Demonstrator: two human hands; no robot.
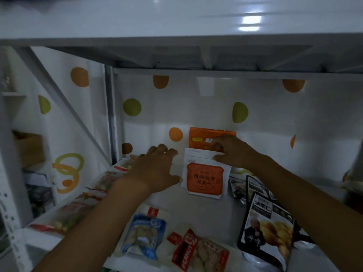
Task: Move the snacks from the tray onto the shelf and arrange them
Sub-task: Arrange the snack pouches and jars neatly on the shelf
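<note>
My right hand (228, 152) pinches the upright white pouch (205, 173) by its top edge near the shelf's (196, 211) back edge, my left hand (157, 169) spread loose against its left edge.

shelf (212, 211): we see smooth, white painted metal
snack pouches (267, 228): we see glossy plastic film
back wall (196, 107): we see smooth, dotted sheet
</note>
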